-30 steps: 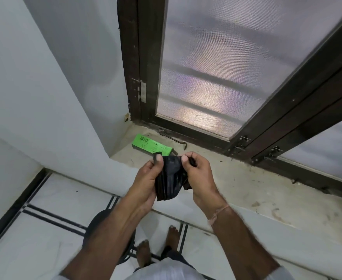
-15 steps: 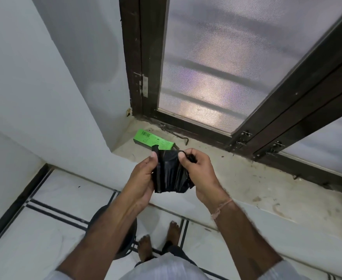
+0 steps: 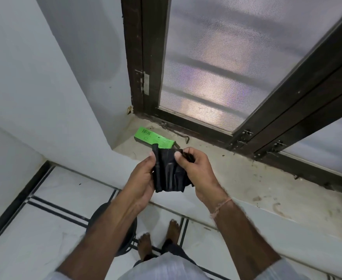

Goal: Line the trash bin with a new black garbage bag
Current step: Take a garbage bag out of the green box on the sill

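Black plastic, the folded garbage bag (image 3: 169,174) hangs between both hands above the sill. Left hand (image 3: 144,178) pinches one edge between thumb and fingers; right hand (image 3: 194,172) pinches the other, probably to spread it. Beneath the left forearm, the dark bin (image 3: 97,216) waits.

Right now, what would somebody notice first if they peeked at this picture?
First, the two hands in the middle: the left hand and right hand pinch a folded black garbage bag between them. Behind it, a bright green box lies on the ledge under the big dark-framed screen window.
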A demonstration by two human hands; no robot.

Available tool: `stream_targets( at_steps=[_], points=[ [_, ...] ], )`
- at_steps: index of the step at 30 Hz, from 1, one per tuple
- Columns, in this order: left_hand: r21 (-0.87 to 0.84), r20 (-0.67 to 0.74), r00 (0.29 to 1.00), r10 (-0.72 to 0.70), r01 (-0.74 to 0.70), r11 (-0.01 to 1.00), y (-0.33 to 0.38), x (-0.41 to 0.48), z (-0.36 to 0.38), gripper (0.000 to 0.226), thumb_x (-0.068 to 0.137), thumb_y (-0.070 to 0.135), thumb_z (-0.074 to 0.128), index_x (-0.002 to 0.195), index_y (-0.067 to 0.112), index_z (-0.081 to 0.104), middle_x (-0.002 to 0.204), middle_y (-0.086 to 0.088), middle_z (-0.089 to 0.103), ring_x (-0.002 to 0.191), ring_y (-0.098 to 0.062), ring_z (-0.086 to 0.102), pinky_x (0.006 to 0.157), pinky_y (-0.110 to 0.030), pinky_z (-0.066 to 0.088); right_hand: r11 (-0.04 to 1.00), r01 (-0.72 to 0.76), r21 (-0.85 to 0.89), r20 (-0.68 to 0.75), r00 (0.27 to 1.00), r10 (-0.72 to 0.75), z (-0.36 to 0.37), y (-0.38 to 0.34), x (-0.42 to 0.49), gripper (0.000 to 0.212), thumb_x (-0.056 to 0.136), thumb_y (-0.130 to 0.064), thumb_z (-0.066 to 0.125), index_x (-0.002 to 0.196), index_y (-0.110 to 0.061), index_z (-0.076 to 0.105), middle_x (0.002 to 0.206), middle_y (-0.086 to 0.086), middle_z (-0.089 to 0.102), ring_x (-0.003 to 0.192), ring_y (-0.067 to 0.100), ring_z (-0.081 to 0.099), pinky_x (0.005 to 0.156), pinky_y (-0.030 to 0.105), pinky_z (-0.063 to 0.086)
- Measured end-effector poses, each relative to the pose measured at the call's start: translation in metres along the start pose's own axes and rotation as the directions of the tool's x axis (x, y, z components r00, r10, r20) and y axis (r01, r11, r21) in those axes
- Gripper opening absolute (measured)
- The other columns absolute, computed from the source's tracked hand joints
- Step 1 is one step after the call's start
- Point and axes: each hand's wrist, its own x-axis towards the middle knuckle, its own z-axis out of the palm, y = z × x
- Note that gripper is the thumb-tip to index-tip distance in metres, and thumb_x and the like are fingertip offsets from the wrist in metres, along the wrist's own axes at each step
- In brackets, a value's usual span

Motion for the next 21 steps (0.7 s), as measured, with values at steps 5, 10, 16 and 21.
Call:
stream_targets(
  at_steps=[5,10,16,21],
  points=[
    [0.035,-0.002,1.0,0.024,-0.024,0.999,-0.0014,0.0003,-0.0006,0.047,0.102,0.044,0.052,0.131,0.008,0.065,0.124,-0.017,0.072,0.121,-0.037,0.065,0.101,-0.053,0.053,0.996,0.045,-0.078,-0.001,0.999,-0.045,-0.0032,0.0008,0.0034,0.016,0.105,-0.006,0.056,0.095,-0.001,0.068,0.076,0.004,0.066,0.062,0.008,0.06,0.048,0.02,0.046],
    [0.003,-0.027,1.0,0.012,-0.012,1.0,-0.0048,0.0012,0.0002,0.043,0.106,0.043,0.044,0.126,0.016,0.07,0.122,-0.017,0.073,0.119,-0.041,0.065,0.099,-0.063,0.051,1.0,0.022,-0.006,0.04,0.999,-0.021,-0.0028,0.0019,0.002,0.027,0.1,-0.033,0.069,0.1,-0.006,0.074,0.07,-0.004,0.071,0.05,0.0,0.061,0.04,0.014,0.041],
    [0.015,-0.013,0.999,0.03,-0.03,0.999,-0.0065,0.0007,-0.0005,0.046,0.103,0.043,0.051,0.13,0.008,0.065,0.124,-0.018,0.072,0.118,-0.033,0.068,0.094,-0.046,0.058,0.999,0.026,-0.036,0.036,0.999,-0.025,-0.0065,0.0069,0.0011,0.015,0.094,-0.019,0.075,0.081,-0.016,0.067,0.063,-0.009,0.067,0.053,0.009,0.062,0.043,0.027,0.045],
    [-0.035,-0.058,0.998,0.016,-0.018,0.999,-0.0085,0.0014,-0.0006,0.04,0.103,0.039,0.049,0.12,0.01,0.072,0.116,-0.014,0.076,0.109,-0.029,0.072,0.086,-0.042,0.061,0.999,0.034,-0.021,-0.015,0.999,-0.034,-0.0094,0.007,0.004,0.014,0.101,-0.005,0.063,0.092,-0.014,0.07,0.076,-0.004,0.068,0.064,0.004,0.064,0.054,0.021,0.052]
  ],
)
